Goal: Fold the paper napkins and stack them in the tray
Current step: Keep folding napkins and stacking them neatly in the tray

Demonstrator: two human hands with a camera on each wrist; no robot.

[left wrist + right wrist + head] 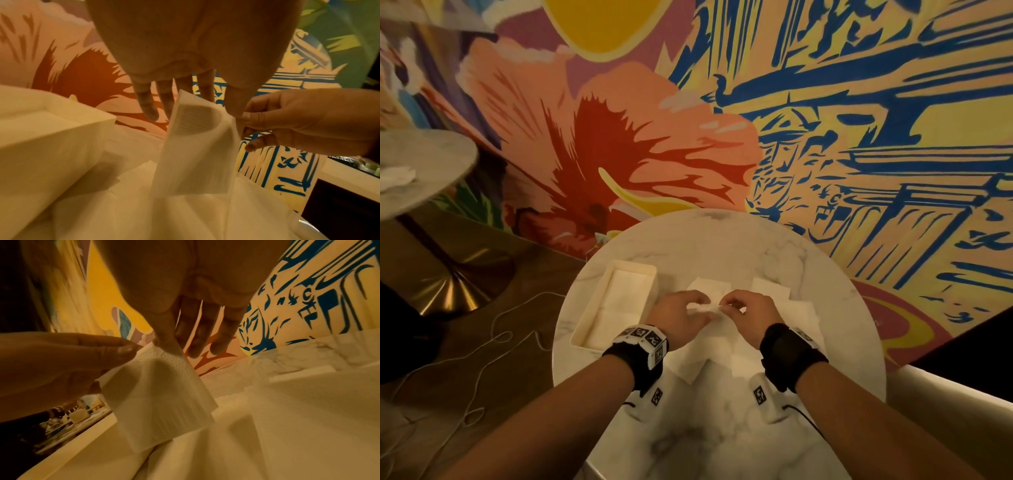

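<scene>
White embossed paper napkin point(197, 146) hangs between both hands above the round white marble table point(722, 240), held up off the surface with its lower edge just over the other napkins. The left hand point(681, 317) pinches the napkin's top edge between thumb and forefinger, its other fingers point(147, 104) extended and loose. The right hand point(748, 313) pinches the same top edge just beside it, thumb and forefinger tips closed on the paper, the remaining fingers point(203, 331) hanging straight. In the left wrist view the napkin bows into an open loop at the top, its two layers apart there.

Under and around the hands lie several flat white paper napkins point(770, 291), overlapping one another across the middle of the table. To the left of them sits the cream rectangular tray point(616, 270), touching or just beside the nearest napkin; white folded paper lies flat on its floor. Each wrist wears a black strap with a white marker-printed block point(650, 339).

Behind the table rises a painted mural wall point(825, 102) in orange, yellow and blue. A second marble table point(431, 161) stands well apart at the left, with crumpled white paper point(397, 176) on it.
</scene>
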